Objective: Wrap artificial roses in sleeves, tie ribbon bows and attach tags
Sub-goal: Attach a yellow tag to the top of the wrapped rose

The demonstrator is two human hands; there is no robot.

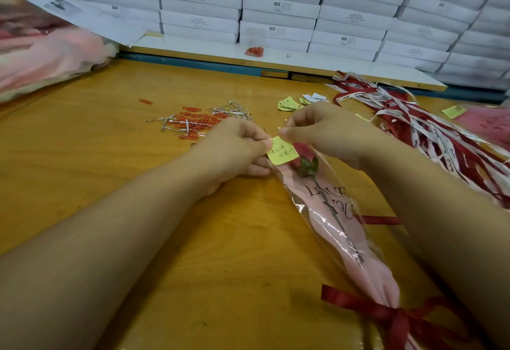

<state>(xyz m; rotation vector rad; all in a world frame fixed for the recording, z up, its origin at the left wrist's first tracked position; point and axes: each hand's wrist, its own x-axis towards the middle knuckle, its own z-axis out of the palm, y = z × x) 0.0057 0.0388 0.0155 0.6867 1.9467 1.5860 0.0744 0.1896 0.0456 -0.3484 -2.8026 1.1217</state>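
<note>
Both hands pinch a yellow tag [281, 151]: the left hand [234, 147] holds its left edge, the right hand [323, 131] its top. Under them lies the wrapped rose [306, 163].

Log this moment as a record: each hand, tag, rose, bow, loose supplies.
left hand: pinches tag by its left edge
right hand: pinches tag's top edge
tag: yellow, handwritten, at the open end of the sleeve
rose: red, inside sleeve, lying on table
bow: dark red, tied at sleeve's narrow end
supplies: paper clips and silver ties beyond left hand; ribbons at right; spare tags beyond the hands
backdrop: stacked white boxes
</note>
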